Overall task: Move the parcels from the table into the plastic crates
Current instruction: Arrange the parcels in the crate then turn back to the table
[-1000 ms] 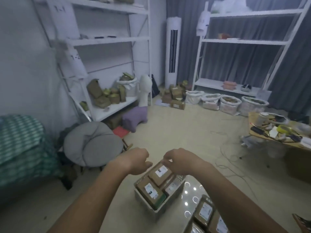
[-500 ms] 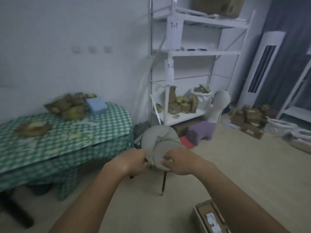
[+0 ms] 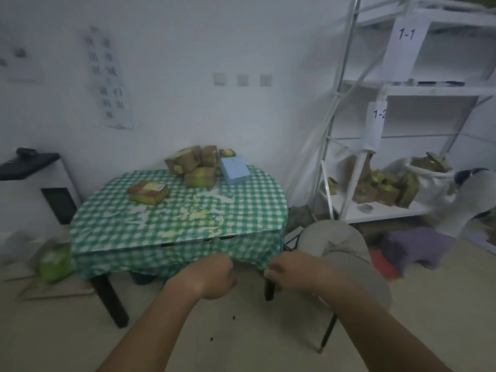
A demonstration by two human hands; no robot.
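Note:
A table with a green checked cloth (image 3: 241, 210) stands ahead of me against the wall. At its back lies a pile of brown parcels (image 3: 192, 165) beside a light blue box (image 3: 235, 170). One flat brown parcel with a yellow label (image 3: 148, 192) lies apart on the left. My left hand (image 3: 212, 277) and my right hand (image 3: 291, 271) hang in front of the table's near edge, fingers loosely curled, holding nothing. No plastic crate is in view.
A grey round chair (image 3: 343, 253) stands right of the table, close to my right hand. Behind it a white shelf rack (image 3: 386, 213) holds more brown parcels and a white sack. A purple stool (image 3: 418, 245), a white appliance (image 3: 32, 189) and a green parcel on the floor (image 3: 53, 261) surround the table.
The view has swung left, away from the crate of parcels on the floor, to face the table. Both hands stay empty in front of me.

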